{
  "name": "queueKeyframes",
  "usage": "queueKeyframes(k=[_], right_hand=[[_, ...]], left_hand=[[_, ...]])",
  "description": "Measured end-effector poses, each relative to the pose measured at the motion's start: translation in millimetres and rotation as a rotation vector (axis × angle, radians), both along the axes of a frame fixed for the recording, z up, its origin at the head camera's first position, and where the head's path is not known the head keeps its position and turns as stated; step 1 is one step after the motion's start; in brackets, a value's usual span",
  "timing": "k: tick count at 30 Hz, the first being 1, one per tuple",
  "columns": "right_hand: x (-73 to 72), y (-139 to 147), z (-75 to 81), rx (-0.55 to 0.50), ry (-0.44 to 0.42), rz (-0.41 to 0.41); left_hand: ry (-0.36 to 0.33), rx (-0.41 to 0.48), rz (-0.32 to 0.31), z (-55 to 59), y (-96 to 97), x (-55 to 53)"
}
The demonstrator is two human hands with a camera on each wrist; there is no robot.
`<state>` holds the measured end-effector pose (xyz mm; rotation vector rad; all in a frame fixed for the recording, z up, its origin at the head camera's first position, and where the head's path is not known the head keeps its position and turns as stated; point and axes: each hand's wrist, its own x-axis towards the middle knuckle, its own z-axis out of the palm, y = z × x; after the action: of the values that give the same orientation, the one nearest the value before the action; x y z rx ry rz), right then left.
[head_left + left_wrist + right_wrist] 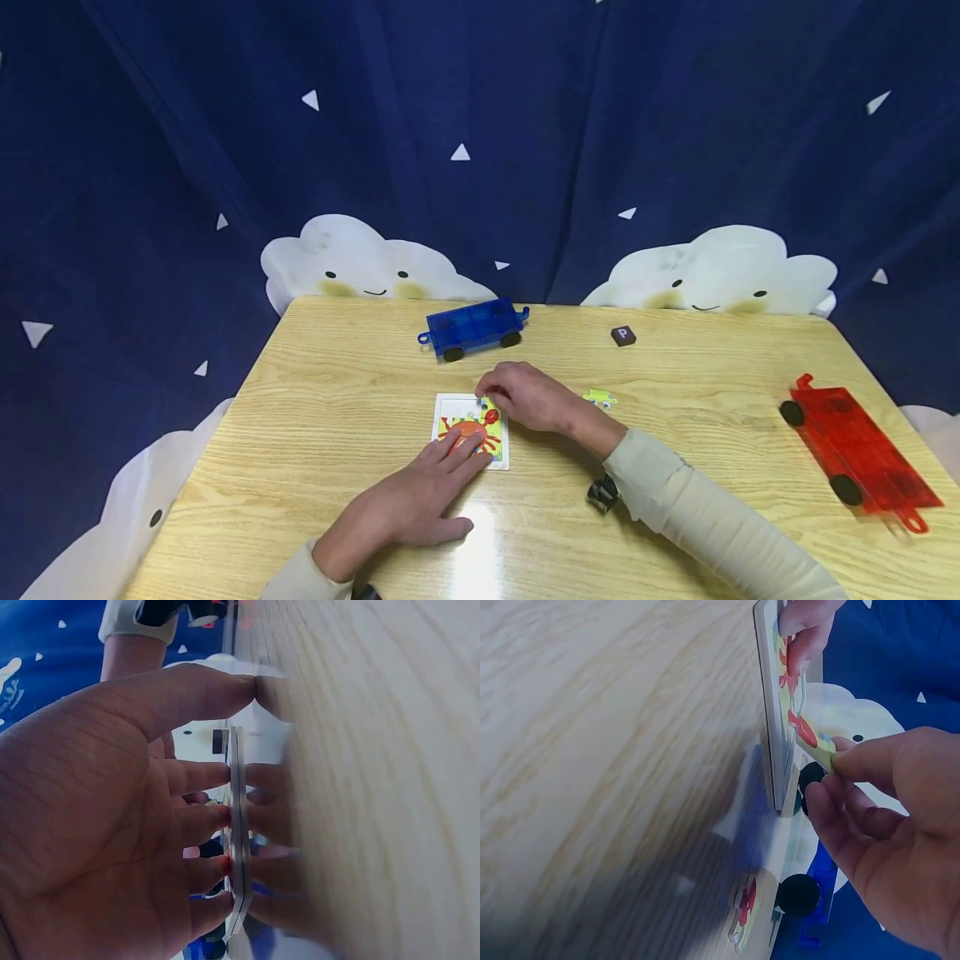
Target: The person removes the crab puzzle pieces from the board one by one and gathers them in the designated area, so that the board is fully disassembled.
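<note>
A small jigsaw puzzle with a crab picture lies in a white tray (453, 406) at mid-table. My left hand (416, 500) rests its straight fingertips on the crab, with the thumb apart from the tray. Between thumb and forefinger, my right hand (531, 400) pinches a puzzle piece (814, 742) with a red part on yellow-green. In the right wrist view that piece is tilted, one end at the picture's edge and the other raised. Right of the right hand lies a loose puzzle piece (600, 398), partly hidden by the wrist in the head view.
Behind the tray stands a blue toy wagon (474, 327) with dark wheels. A red wagon (862, 450) is at the table's right side. A small dark block marked P (623, 335) sits near the back edge, before a dark blue curtain (525, 150).
</note>
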<state>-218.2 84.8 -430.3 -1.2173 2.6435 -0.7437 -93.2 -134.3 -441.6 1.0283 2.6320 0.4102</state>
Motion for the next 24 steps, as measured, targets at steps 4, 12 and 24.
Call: queueKeyframes(k=[4,12,24], right_hand=[[0.4,0.6,-0.5,-0.002,-0.002,-0.004],[2.5,6.4,1.5,-0.028,0.025,-0.010],[11.9,43.4,7.5,-0.089,0.023,-0.062]], left_hand=[[0.012,-0.003,-0.002,0.0,0.6,0.7],[0.009,0.002,0.003,-1.6,0.0,1.0],[0.033,0.010,-0.011,-2.1,0.1,-1.1]])
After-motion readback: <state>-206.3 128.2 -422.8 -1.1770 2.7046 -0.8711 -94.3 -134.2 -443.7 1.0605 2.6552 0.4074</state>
